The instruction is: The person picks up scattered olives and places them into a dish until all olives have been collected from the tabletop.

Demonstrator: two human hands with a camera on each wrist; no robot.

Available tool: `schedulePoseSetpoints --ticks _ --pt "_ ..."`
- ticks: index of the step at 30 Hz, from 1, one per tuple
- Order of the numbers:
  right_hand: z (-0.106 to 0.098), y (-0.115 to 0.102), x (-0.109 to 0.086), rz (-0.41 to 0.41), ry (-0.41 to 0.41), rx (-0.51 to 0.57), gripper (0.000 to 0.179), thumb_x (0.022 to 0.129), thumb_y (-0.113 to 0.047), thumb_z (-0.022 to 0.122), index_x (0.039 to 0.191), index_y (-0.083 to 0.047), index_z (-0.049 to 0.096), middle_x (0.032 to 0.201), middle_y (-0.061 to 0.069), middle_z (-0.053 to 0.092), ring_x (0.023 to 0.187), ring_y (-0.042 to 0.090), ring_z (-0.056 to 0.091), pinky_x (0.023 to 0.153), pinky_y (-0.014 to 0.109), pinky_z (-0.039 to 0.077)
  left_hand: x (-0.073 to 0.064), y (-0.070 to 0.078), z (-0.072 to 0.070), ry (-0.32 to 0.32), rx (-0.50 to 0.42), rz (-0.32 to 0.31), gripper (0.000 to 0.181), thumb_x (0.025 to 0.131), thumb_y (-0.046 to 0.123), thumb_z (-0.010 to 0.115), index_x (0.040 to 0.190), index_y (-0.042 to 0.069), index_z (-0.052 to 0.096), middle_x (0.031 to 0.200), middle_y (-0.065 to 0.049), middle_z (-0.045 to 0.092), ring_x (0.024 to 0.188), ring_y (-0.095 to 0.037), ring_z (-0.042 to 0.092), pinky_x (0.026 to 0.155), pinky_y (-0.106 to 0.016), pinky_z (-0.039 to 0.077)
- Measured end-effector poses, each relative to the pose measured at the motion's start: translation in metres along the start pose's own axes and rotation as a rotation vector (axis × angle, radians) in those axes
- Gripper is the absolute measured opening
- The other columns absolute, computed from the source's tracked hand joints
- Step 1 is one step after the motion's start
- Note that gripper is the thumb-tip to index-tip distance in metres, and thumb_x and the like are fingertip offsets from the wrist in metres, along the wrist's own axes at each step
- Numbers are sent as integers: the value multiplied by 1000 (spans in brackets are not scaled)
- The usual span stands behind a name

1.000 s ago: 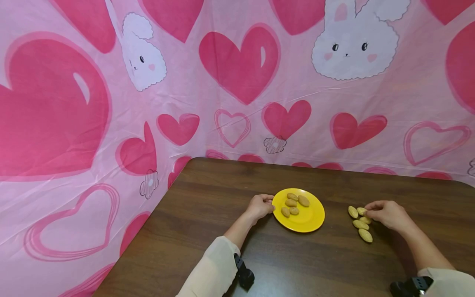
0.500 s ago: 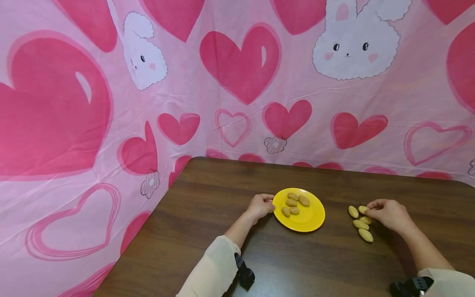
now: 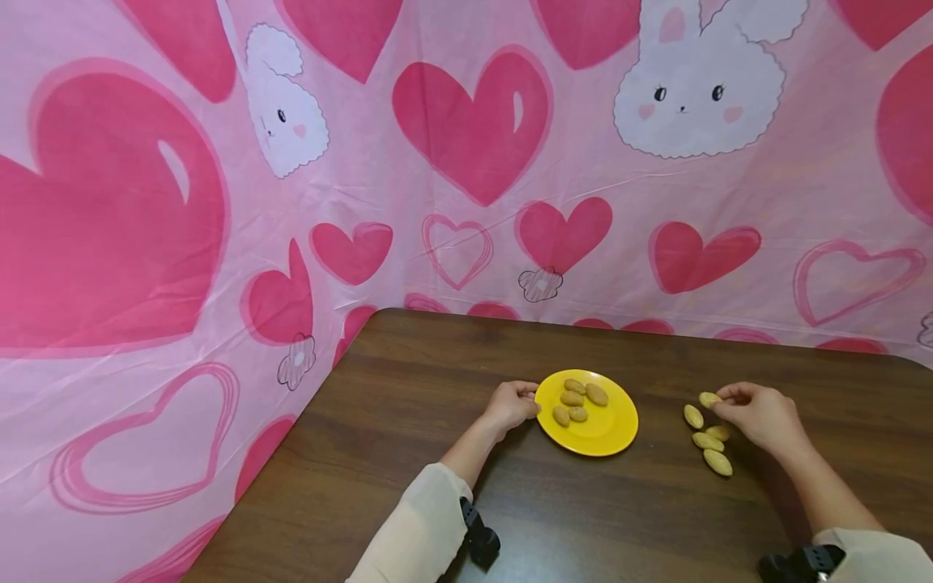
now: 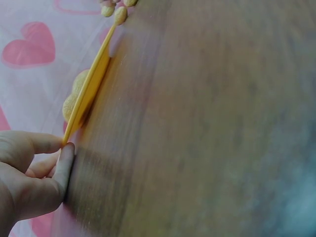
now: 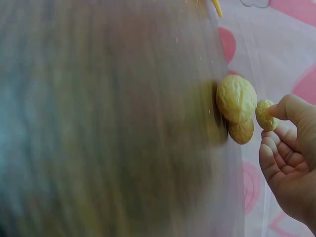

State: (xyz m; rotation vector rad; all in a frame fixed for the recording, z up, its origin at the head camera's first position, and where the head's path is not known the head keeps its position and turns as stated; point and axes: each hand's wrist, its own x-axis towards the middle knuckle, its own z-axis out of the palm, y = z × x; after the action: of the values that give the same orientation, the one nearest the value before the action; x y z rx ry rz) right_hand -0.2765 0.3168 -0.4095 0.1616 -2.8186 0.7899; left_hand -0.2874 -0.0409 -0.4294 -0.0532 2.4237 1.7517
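My left hand (image 3: 513,405) pinches the left rim of a round yellow plate (image 3: 612,433) between thumb and fingers, also plain in the left wrist view. Several wrinkled, oval tan pieces (image 3: 596,394), nut-like in shape, lie on the plate's left and back part. To the right, my right hand (image 3: 765,417) pinches a yellowish oval nut-like piece (image 3: 708,400) at its fingertips. In the right wrist view that held nut-like piece (image 5: 266,115) is between thumb and fingers, apart from the table. Several similar loose pieces (image 3: 717,462) lie on the table beside this hand.
A dark brown wooden table (image 3: 452,356) bears everything. Behind it and to the left hangs a pink cloth (image 3: 430,162) printed with hearts and rabbits. Dark wrist cameras (image 3: 479,534) sit at both sleeves.
My right hand has picked up one nut-like piece from the group and moved it slightly back and up. My left hand and the plate have stayed in place.
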Motion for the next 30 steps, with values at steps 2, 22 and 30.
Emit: schedulePoseSetpoints --ticks 2,22,30 --pt "1 -3 0 -4 7 11 27 84 -23 67 91 3 66 77 9 66 67 17 57 61 34 41 0 0 0 0 2 2 39 80 -8 64 118 -3 62 88 -3 57 78 -11 53 66 -21 50" --pt "11 -27 2 -33 14 68 25 85 -21 69 94 2 68 80 9 68 71 19 60 62 32 43 1 0 0 -1 0 -10 38 81 -7 64 119 -3 62 89 -3 57 79 -12 54 68 -23 52" --pt "15 -34 3 -43 5 86 25 85 -21 68 96 2 68 81 10 68 71 21 61 61 31 45 1 0 1 -7 -8 -10 38 82 -7 64 119 -3 61 88 -3 57 78 -12 54 69 -24 52"
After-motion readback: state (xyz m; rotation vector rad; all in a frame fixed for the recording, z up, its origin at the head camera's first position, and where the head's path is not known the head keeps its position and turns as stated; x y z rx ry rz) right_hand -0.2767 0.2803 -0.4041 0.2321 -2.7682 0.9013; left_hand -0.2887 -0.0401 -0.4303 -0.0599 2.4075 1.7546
